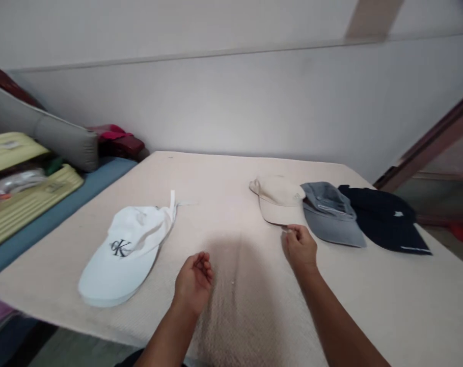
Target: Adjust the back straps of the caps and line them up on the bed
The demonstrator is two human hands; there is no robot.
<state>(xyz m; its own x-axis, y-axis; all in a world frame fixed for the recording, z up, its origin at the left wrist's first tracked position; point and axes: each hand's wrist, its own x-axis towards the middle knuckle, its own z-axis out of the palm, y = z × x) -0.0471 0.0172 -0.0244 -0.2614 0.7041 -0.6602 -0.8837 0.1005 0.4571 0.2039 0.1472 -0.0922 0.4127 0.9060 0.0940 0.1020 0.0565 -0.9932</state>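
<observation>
At the brim edge of a beige baseball cap [279, 196], my right hand [300, 245] is closed in a pinch. The cap rests on the pale cloth-covered table with its brim towards me. My left hand [195, 280] hovers nearer to me, palm turned up and fingers loosely curled, with nothing in it. To its left lies a white baseball cap [134, 244] with black letters on the front and a strap sticking up behind. A grey cap [332, 214] sits just right of the beige one, and a dark navy cap [387, 219] lies beyond it.
The table [216, 188] reaches back to a white wall [231, 102]. On the left, a blue surface [112, 173] holds a grey cushion [63, 132] and yellow-green plastic pieces [28, 204]. A reddish frame [433, 142] stands at the right.
</observation>
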